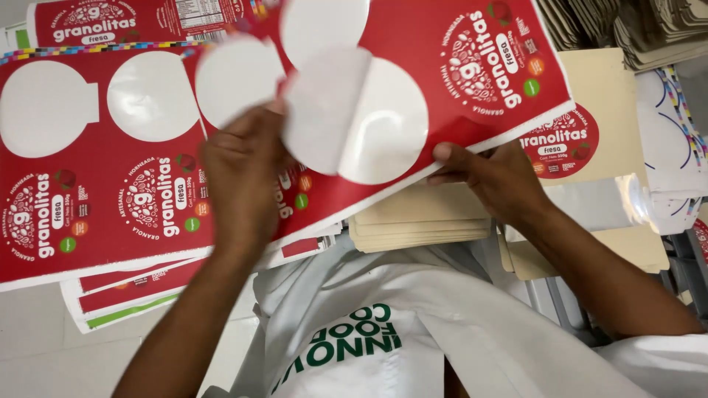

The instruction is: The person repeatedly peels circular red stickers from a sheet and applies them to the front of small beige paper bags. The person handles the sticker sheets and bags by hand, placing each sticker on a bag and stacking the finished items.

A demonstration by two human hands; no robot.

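Note:
A red printed sticker sheet (420, 51) with round labels and white peeled circles is held tilted over the table. My left hand (240, 177) pinches a round label (324, 110) that is half lifted off the sheet, its pale back showing. Gripping the sheet's lower edge is my right hand (498, 180), thumb on top. Under the sheet lies a stack of similar red sheets (103, 214), spread to the left.
A pile of cream backing cards (420, 225) sits below the held sheet. One round red label (564, 144) rests on a cream card at right. Brown stacked cardboard (649, 29) fills the top right. White printed sheets (675, 140) lie at the right edge.

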